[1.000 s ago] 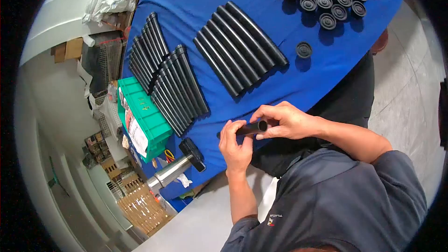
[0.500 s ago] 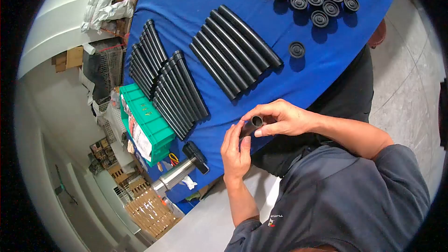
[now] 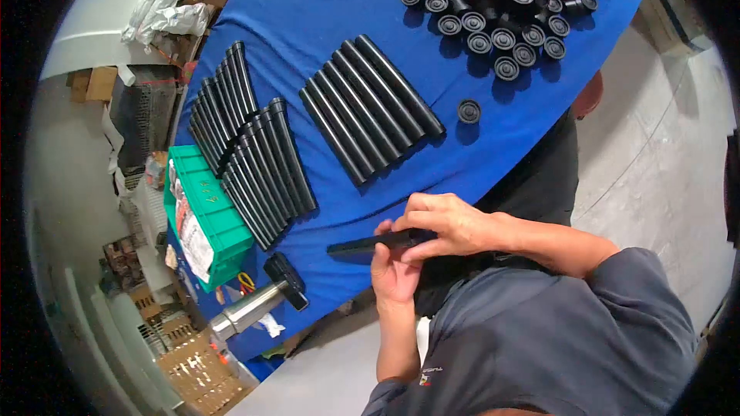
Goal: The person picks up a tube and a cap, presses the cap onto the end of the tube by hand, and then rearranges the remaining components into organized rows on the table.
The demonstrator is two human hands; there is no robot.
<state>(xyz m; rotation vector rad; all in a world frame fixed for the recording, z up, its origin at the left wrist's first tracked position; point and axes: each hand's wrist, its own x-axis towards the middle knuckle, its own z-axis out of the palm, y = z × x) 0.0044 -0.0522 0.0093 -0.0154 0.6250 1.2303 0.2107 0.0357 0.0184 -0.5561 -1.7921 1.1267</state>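
A black tube is held just off the near edge of the blue cloth, lying sideways with its free end toward the left. My left hand is closed around it from below, thumb along its side. My right hand has its fingers and thumb bent around the tube's right end, where a dark part is mostly hidden by the fingers. Beyond my hands, several thick black tubes lie side by side. A single round black end cap with ringed face stands to their right.
Many black caps crowd the far right of the blue cloth. Thinner black tubes lie at left, next to a green crate. A metal cylinder with a black block sits at the table's near-left edge.
The tube has turned from its open end facing up at me to lying sideways, pointing left. My hands moved slightly lower in view, and the whole view has shifted a little.
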